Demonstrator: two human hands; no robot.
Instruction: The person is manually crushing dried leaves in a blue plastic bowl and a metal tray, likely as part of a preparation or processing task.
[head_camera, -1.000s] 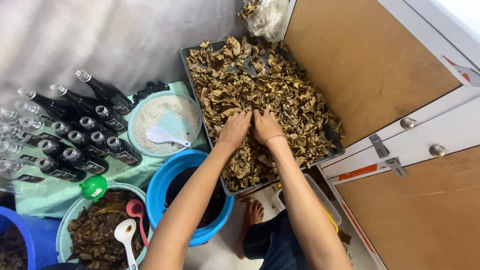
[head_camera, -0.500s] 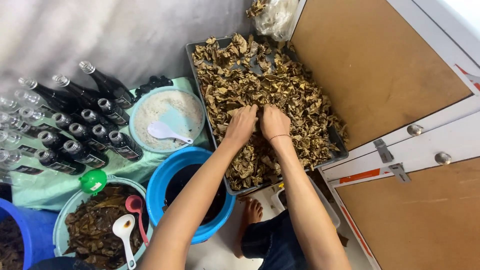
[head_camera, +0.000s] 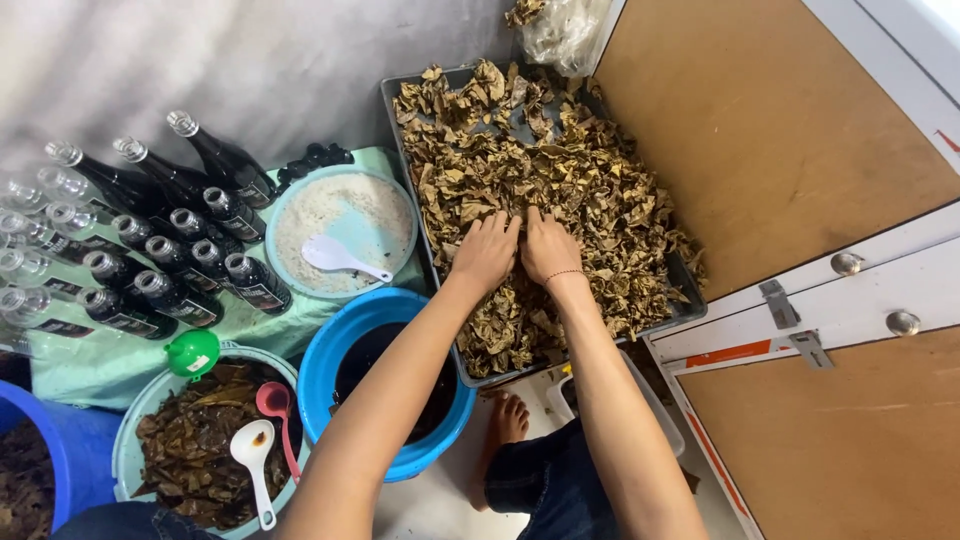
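The dried brown leaves (head_camera: 540, 190) lie in a loose heap that fills the grey metal tray (head_camera: 392, 100), and this tray is the landmark for all the rest. Both hands rest side by side on the heap, near the middle of the tray and a little toward the person. The left hand (head_camera: 487, 250) lies palm down with the fingers only slightly spread and bent into the leaves; the right hand (head_camera: 547, 247) lies beside it, almost touching it, also flat, with a thin red cord at the wrist. Neither hand pinches or lifts a piece as far as I can see; the fingertips are partly buried, so what is under them I cannot tell. It seems the hands are kept flat and close so that they press on many leaves together. Just below the tray's near left corner stands a blue bucket (head_camera: 330, 345) with dark liquid. Left of the tray is a light bowl of white powder (head_camera: 345, 215) with a white spoon (head_camera: 340, 258), and further left lie dark bottles (head_camera: 180, 265) in rows on a green cloth (head_camera: 90, 360). Beyond the tray's far edge is a clear plastic bag (head_camera: 560, 35).
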